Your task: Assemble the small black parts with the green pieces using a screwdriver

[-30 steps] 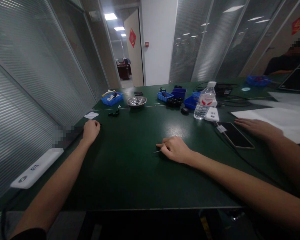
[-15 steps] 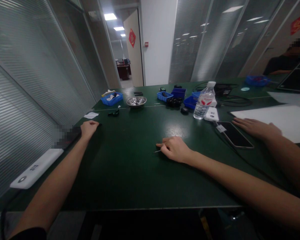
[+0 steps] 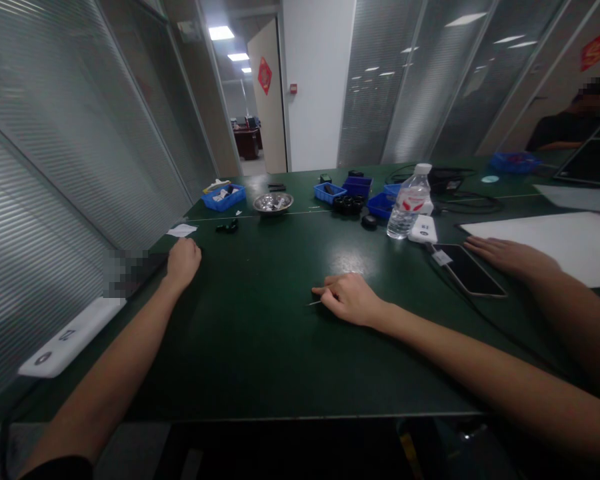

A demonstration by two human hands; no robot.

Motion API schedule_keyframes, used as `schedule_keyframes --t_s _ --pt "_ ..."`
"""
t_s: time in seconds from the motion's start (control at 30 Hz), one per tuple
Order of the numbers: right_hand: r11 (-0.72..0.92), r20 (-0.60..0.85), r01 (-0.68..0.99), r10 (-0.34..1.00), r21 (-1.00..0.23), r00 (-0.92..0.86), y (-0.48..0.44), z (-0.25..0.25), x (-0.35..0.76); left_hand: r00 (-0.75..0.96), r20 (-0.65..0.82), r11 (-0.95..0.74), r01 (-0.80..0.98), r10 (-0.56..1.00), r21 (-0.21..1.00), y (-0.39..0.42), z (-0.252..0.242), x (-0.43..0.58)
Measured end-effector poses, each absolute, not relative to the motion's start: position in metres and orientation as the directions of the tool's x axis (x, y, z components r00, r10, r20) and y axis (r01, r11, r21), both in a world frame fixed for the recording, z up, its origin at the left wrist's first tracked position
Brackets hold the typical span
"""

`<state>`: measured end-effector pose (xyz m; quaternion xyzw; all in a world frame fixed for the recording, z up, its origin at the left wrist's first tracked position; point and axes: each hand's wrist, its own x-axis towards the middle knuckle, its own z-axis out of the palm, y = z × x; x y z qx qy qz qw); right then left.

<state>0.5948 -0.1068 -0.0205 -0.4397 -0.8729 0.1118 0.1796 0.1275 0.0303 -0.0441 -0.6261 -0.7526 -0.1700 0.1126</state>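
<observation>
My left hand (image 3: 184, 261) rests low over the left side of the green table (image 3: 260, 347), its back toward me and the fingers curled closed. A small dark bit shows just past its fingers; what it is I cannot make out. Near the middle, my right hand (image 3: 353, 298) lies on the tabletop with the fingers bent together round a thin metal rod (image 3: 314, 304). Only the rod's slim tip sticks out to the left; the palm hides the rest. Beyond my left hand lies a small black part (image 3: 227, 227), with a white paper scrap (image 3: 183, 231) nearby.
Another person's hand (image 3: 515, 259) lies flat beside a phone (image 3: 470, 270) and white sheet (image 3: 580, 240). A water bottle (image 3: 408, 207), a metal bowl (image 3: 273, 211) and several blue trays (image 3: 233, 200) stand farther back. A white power strip (image 3: 73, 337) lies at left.
My left hand has turned at the wrist and shifted slightly right, so its back now faces me more. My right hand and the thin rod stay in place.
</observation>
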Motion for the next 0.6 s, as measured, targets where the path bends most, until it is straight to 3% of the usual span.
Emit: schedule_keyframes --t_s 0.27,0.6 --pt "0.631 0.226 0.677 0.772 -0.379 -0.594 -0.105 -0.021 0.597 -0.052 0.300 0.099 0.985 0.953 -0.144 0.021 -0.043 0.148" --pt "0.638 0.221 0.673 0.766 -0.373 -0.604 -0.105 -0.020 0.597 -0.027 0.293 0.089 0.975 0.956 -0.201 0.019 -0.037 0.146"
